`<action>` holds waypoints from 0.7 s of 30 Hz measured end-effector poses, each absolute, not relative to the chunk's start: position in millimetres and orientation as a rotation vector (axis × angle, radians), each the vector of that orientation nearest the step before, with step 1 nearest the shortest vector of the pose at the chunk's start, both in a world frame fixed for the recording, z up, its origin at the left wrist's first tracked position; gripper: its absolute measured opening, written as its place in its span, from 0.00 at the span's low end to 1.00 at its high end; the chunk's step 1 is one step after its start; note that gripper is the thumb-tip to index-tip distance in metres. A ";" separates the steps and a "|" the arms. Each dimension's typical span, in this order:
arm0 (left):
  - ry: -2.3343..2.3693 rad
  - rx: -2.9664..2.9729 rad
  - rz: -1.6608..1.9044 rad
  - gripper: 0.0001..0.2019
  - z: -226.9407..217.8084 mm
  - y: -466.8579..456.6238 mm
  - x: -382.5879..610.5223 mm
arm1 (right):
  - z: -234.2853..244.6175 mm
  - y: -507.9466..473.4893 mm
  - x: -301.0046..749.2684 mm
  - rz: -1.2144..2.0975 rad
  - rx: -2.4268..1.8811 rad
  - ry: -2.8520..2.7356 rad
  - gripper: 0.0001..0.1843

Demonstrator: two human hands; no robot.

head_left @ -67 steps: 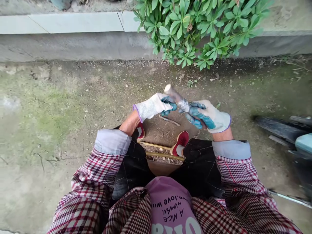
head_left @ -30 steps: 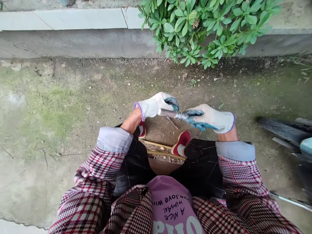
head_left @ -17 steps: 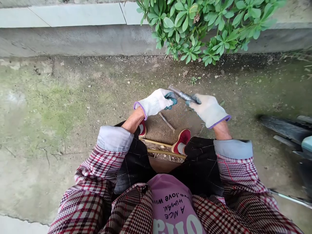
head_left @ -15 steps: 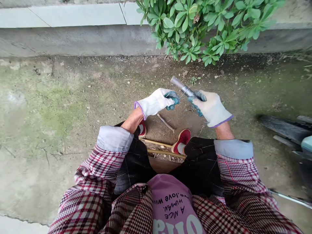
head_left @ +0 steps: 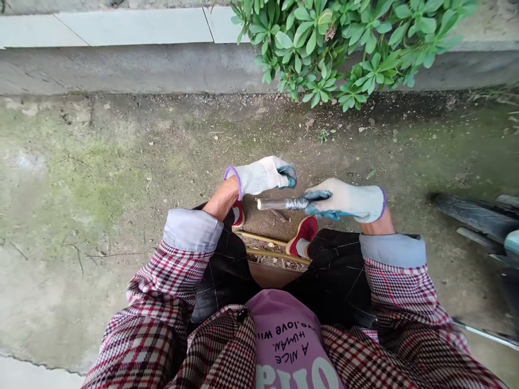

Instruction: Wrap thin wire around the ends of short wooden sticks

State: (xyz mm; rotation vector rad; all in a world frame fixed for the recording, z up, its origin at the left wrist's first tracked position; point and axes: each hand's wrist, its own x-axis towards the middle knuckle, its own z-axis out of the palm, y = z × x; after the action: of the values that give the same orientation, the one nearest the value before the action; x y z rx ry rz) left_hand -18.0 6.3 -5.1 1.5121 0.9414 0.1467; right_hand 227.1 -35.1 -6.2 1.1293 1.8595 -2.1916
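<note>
My right hand (head_left: 347, 200), in a white glove with a blue-green coated palm, is wrapped round one end of a short stick (head_left: 271, 204). Shiny silver wire (head_left: 295, 203) is wound about the stick's middle, and its bare pale end points left. My left hand (head_left: 267, 175), gloved alike, is just above that bare end, apart from it. Its fingers are curled together, knuckles up. A thin strand ran to them half a second ago; I cannot make it out now.
A twig (head_left: 278, 215) lies on the ground between the red shoes (head_left: 304, 233). Below them are yellowish bars (head_left: 275, 254). A leafy bush (head_left: 324, 48) overhangs the low concrete wall (head_left: 141, 67). A dark wheel (head_left: 474, 213) stands at the right.
My right hand has come down and turned the stick from a slant to nearly level, its bare end now pointing left. My left hand has dropped slightly and rolled knuckles up.
</note>
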 end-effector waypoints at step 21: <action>0.792 1.316 0.387 0.06 -25.4 4.0 -12.4 | 1.6 -38.3 222.6 -2.692 2.152 1.611 0.20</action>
State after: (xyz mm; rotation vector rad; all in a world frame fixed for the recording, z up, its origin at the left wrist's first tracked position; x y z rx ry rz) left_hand -12.4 4.0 -25.4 1.3157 0.7917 0.3875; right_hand 222.6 -38.3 1.6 2.1515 1.6114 -2.6922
